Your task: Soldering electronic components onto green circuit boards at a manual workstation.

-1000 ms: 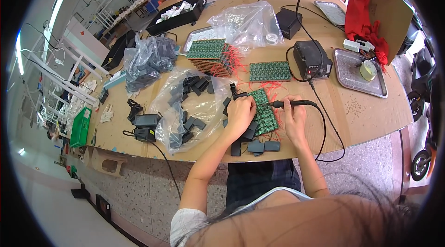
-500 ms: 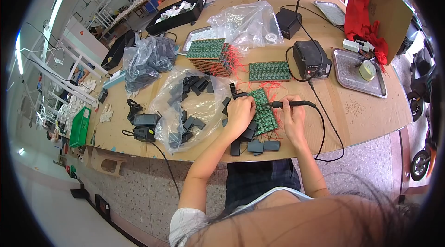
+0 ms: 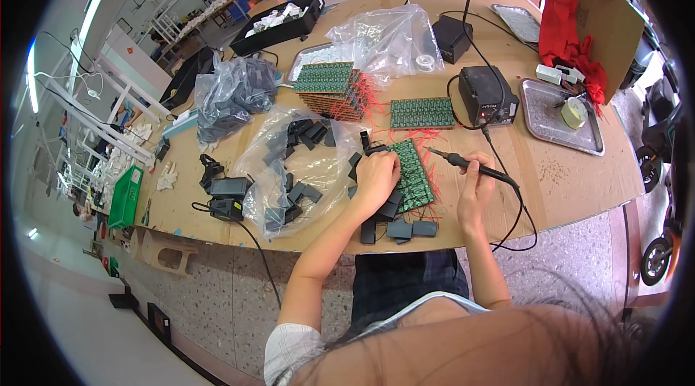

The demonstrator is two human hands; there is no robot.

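A green circuit board panel (image 3: 413, 174) with red wires lies on the cardboard-covered table (image 3: 572, 183) in front of me. My left hand (image 3: 375, 182) presses down on its left side, over small black plastic parts. My right hand (image 3: 474, 187) grips a black soldering iron (image 3: 470, 164) like a pen, its tip pointing left toward the board's upper right edge. The iron's cable runs to a black soldering station (image 3: 487, 95) behind it.
A stack of green boards (image 3: 329, 89) and a single panel (image 3: 422, 112) lie further back. Clear bags hold black plastic parts (image 3: 293, 161). A metal tray (image 3: 561, 114) with a tape roll sits at right. Black adapters (image 3: 226, 194) rest at left.
The soldering iron tip has lifted slightly away from the board toward the upper right. My left hand stays on the board.
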